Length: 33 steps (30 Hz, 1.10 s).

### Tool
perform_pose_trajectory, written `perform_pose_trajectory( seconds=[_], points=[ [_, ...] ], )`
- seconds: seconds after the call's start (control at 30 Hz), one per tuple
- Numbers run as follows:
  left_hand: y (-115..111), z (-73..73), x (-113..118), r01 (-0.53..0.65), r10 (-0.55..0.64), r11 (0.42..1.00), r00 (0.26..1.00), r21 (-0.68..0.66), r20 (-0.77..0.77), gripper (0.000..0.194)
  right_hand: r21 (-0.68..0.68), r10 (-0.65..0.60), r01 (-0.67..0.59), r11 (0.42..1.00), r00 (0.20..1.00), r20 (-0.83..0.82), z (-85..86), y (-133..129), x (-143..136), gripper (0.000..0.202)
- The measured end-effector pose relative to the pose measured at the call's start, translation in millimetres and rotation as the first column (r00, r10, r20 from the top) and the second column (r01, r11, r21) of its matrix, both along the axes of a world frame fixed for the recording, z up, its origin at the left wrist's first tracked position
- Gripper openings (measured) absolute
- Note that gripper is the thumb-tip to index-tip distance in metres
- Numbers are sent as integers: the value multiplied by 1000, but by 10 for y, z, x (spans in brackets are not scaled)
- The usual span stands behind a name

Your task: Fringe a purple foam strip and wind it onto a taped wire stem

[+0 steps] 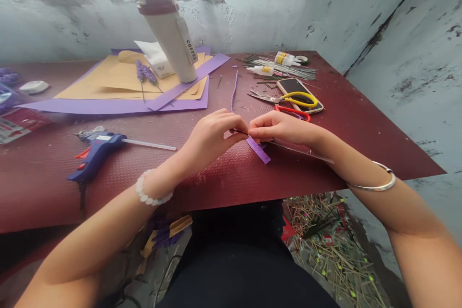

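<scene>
Above the front of the table, my left hand and my right hand meet fingertip to fingertip, both closed in a pinch. A thin dark stem runs from the left fingers to the right ones. From the right fingertips a strip of purple crepe paper hangs down toward the table. A thin wire-like length stretches right beneath my right wrist. Just beyond my hands lies a twisted purple cord. Scissors with yellow and red handles rest partly on a phone.
A blue glue gun with a glue stick lies left. Behind it are brown and purple sheets, purple flower sprigs and a tall coffee tumbler. Glue bottles and thin wires lie back right, near the wall.
</scene>
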State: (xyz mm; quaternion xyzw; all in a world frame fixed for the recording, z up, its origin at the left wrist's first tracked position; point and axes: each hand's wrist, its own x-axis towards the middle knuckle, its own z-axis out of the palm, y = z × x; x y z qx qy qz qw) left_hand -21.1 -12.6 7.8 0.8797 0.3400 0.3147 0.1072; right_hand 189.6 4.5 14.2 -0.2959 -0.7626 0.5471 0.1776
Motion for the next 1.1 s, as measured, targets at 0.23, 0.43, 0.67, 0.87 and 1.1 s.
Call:
perform_pose_trajectory(
  seconds=[0.23, 0.43, 0.67, 0.87, 1.1],
  points=[
    [19, -28, 2, 31, -37, 987, 999, -160, -38, 20, 93, -32, 28, 995, 999, 44, -2, 8, 0, 34],
    [24, -34, -6, 6, -8, 994, 1000, -111, -19, 19, 1, 5, -5, 1000, 1000, 17, -9, 19, -6, 37],
    [0, -31, 7, 36, -33, 996, 999, -87, 36, 14, -96, 14, -11, 995, 1000, 25, 13, 7, 12, 48],
    [-4, -30, 8, 15, -12, 998, 999, -63, 45, 10, -131, -8, 11, 991, 1000, 25, -9, 14, 22, 49],
    [-15, -14, 13, 5, -3, 999, 999, -52, 47, 6, -118, 14, -13, 993, 1000, 6, 20, 11, 10, 46]
  ],
)
